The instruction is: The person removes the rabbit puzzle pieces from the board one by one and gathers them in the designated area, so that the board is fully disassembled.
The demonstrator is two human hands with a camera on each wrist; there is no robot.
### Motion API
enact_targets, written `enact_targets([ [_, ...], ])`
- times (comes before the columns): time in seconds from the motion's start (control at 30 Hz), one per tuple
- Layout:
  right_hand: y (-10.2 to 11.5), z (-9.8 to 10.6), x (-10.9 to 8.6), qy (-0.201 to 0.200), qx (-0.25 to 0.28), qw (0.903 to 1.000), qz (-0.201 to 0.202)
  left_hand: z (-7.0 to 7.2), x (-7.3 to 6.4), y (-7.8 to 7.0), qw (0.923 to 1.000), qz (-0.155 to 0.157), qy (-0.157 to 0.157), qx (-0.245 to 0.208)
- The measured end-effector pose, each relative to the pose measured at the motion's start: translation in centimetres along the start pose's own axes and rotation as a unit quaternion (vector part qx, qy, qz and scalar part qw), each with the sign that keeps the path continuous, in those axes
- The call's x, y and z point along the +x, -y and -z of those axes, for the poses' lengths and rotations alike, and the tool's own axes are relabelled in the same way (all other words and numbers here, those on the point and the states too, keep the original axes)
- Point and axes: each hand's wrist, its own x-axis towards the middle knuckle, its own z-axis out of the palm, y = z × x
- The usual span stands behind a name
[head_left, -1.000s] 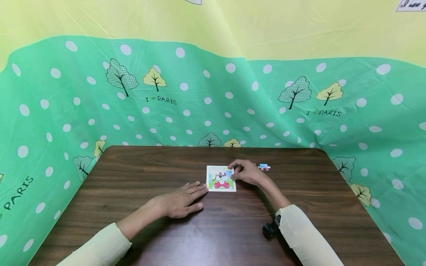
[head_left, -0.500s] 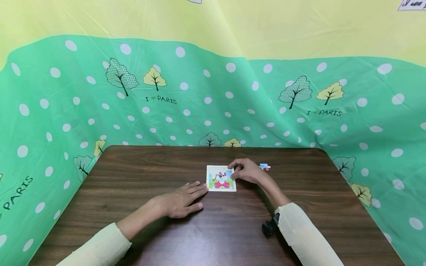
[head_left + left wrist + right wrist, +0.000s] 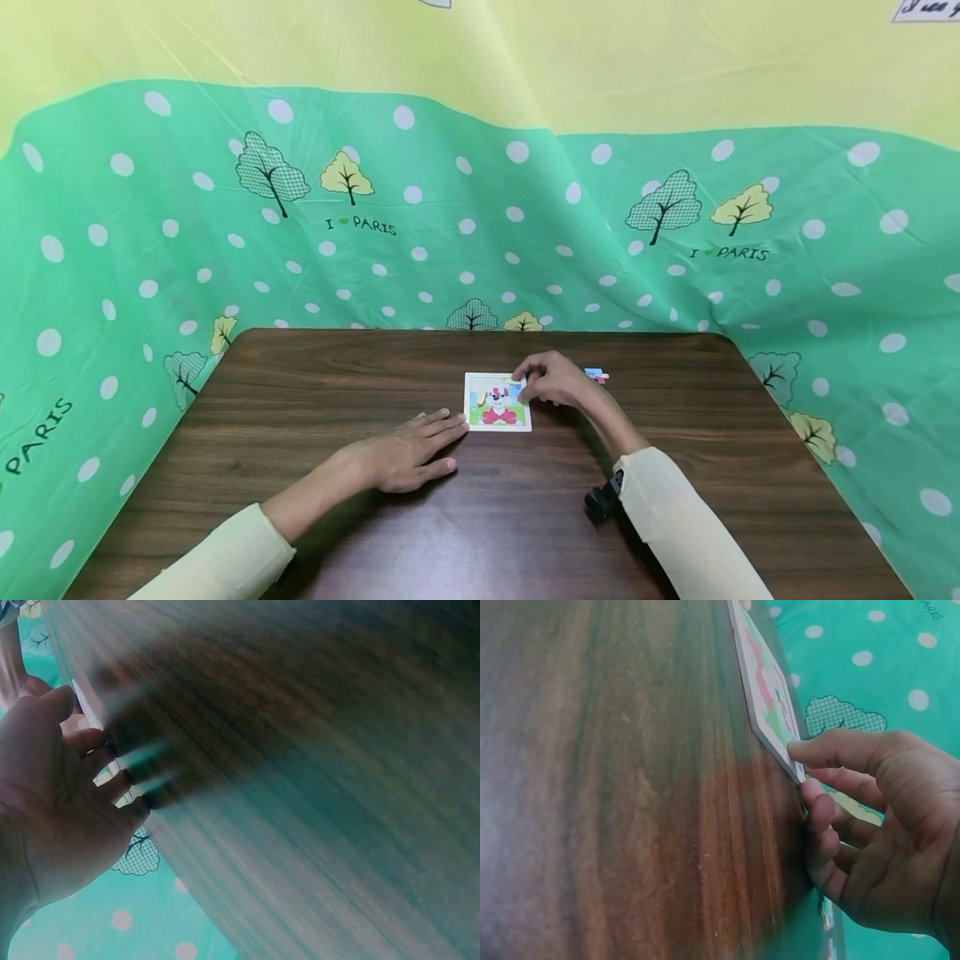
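Observation:
A small square jigsaw puzzle [image 3: 498,427] in a white frame lies flat on the table, its picture showing a cartoon animal in red. My left hand [image 3: 408,454] rests with fingers straight, the fingertips touching the frame's lower left corner. Over the upper right part of the puzzle, my right hand [image 3: 555,382] pinches a puzzle piece [image 3: 513,384] between thumb and index finger; the fingers hide most of it. In the right wrist view the right thumb [image 3: 817,750] lies at the puzzle's edge, with the other fingers curled beneath.
Loose puzzle pieces [image 3: 597,375] lie just beyond the right hand, partly hidden by it. The dark wooden table [image 3: 465,533] ends at a green and yellow cloth backdrop [image 3: 450,200]. A black wrist camera [image 3: 602,502] hangs under the right sleeve.
The right wrist and forearm have shifted slightly to the left and away, while the fingertips stay at the puzzle's upper right. The left hand and the puzzle have not visibly moved.

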Motion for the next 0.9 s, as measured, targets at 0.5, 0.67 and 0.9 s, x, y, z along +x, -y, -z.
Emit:
enact_targets([
  [0.5, 0.09, -0.12, 0.66, -0.013, 0.017, 0.9997, -0.008, 0.16, -0.03, -0.12, 1.0000, 0.000, 0.001, 0.001],
  [0.67, 0.15, -0.10, 0.64, -0.017, 0.018, 0.9996, -0.007, 0.14, -0.02, -0.08, 1.0000, 0.002, 0.000, 0.003],
  [0.9, 0.08, -0.28, 0.72, -0.034, 0.009, 0.9994, -0.003, 0.01, 0.04, -0.06, 1.0000, 0.001, 0.000, 0.004],
])
